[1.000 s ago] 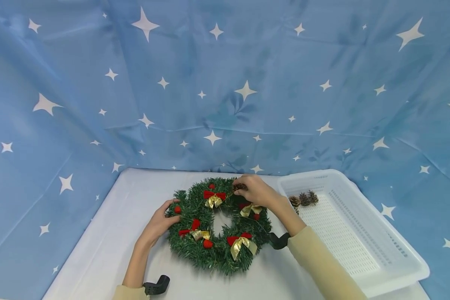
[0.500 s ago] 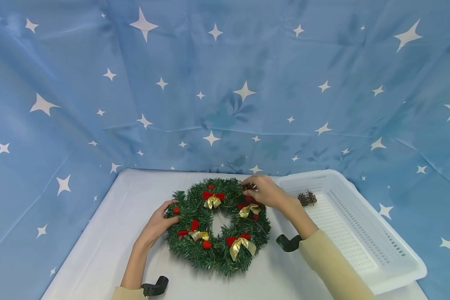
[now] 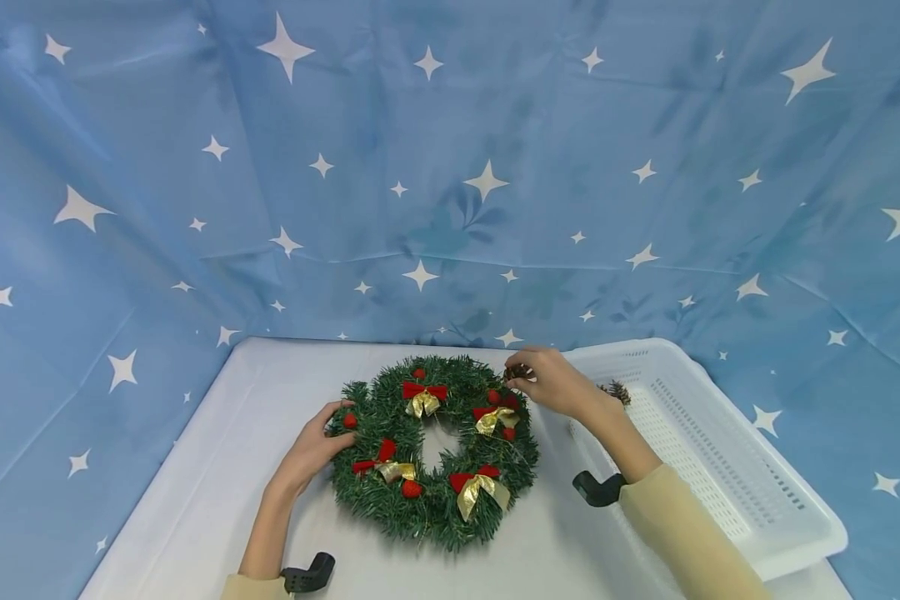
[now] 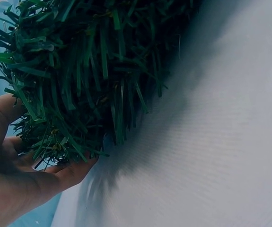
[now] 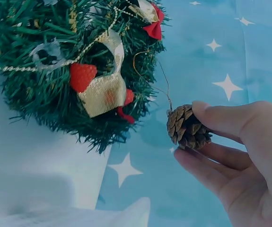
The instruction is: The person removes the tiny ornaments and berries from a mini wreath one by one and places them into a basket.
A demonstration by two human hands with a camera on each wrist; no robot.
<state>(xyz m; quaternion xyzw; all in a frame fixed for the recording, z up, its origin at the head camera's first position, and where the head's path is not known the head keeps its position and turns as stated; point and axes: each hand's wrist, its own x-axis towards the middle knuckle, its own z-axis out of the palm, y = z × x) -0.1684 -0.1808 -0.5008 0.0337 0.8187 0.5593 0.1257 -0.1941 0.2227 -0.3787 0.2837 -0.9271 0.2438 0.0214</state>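
Observation:
A green tinsel wreath (image 3: 386, 508) lies on the white table, trimmed with red-and-gold bows (image 3: 481, 492) and red berries (image 3: 412, 489). Its left edge is gripped by my left hand (image 3: 311, 450), with thumb and fingers curled round the greenery; the left wrist view shows the fingers (image 4: 76, 172) under the edge. Just beyond the wreath's upper right edge, my right hand (image 3: 553, 385) pinches a brown pine cone (image 5: 185, 126) between thumb and fingers. From the cone's top a thin wire loop (image 5: 136, 64) reaches toward the greenery; whether it touches the wreath I cannot tell.
A white plastic basket (image 3: 802, 537) stands on the right, with more pine cones (image 3: 618, 392) at its far left, partly hidden by my right arm. Behind the table (image 3: 217, 500) hangs a blue star-patterned cloth (image 3: 375, 225).
My right hand has moved to the right with the pine cone, from over the wreath to just past its upper right edge. The left hand keeps its grip on the wreath.

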